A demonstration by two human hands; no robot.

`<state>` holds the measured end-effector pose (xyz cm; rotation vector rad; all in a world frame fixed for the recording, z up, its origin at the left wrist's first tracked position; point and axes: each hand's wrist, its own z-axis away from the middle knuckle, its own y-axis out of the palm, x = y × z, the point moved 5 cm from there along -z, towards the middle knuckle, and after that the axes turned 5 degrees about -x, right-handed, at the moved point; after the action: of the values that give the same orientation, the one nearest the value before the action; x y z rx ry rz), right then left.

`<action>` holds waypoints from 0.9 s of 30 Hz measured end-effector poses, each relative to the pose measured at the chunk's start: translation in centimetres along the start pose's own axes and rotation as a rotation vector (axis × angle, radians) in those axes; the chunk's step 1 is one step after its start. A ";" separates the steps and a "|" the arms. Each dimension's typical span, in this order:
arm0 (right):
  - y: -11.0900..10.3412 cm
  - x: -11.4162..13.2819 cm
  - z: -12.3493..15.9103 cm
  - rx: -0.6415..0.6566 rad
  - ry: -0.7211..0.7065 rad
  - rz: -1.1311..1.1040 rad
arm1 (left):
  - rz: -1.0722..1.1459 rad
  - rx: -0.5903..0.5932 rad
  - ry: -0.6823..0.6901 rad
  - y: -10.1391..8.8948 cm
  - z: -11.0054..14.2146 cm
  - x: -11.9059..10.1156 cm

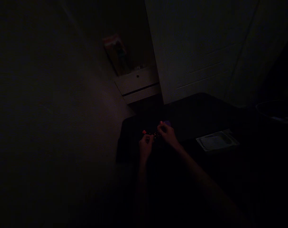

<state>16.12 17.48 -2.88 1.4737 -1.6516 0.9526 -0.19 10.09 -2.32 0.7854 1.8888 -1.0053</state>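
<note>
The view is very dark. My left hand [146, 146] is over a black surface, its thumb and fingers curled into a pinch; whatever lies in it is too small to make out. My right hand [167, 132], a little farther off to the right, is pinched in the same way, and its fingertips hide what they may hold. Between the hands lie several tiny bright beads or grains [156, 135]. A small reddish-pink piece [144, 131] sits just beyond my left hand, and another pink piece [161, 122] beside a purple thing [167, 123] lies behind my right hand.
A pale flat packet or box [216, 141] lies to the right on the dark tabletop [196, 107]. Beyond the table stand a white drawer unit [139, 84] with a carton [115, 50] on it, and a pale panelled door [196, 57]. A wall [75, 95] rises at left.
</note>
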 end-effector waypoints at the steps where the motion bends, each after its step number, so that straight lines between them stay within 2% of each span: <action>1: 0.0 0.0 -0.1 -0.003 0.004 -0.002 | 0.002 -0.001 0.001 0.0 -0.1 0.0; 11: 0.1 0.0 0.0 0.040 0.043 -0.006 | 0.011 0.010 -0.001 0.0 0.0 -0.1; 19: 0.2 0.0 0.6 0.061 0.002 0.060 | -0.011 0.003 0.008 0.0 0.3 0.4; 27: -0.1 -0.2 0.2 0.042 0.014 0.003 | 0.016 0.012 -0.012 0.3 0.3 0.1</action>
<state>16.28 17.39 -3.17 1.4890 -1.6337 1.0026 0.08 9.98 -2.63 0.7986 1.8646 -1.0100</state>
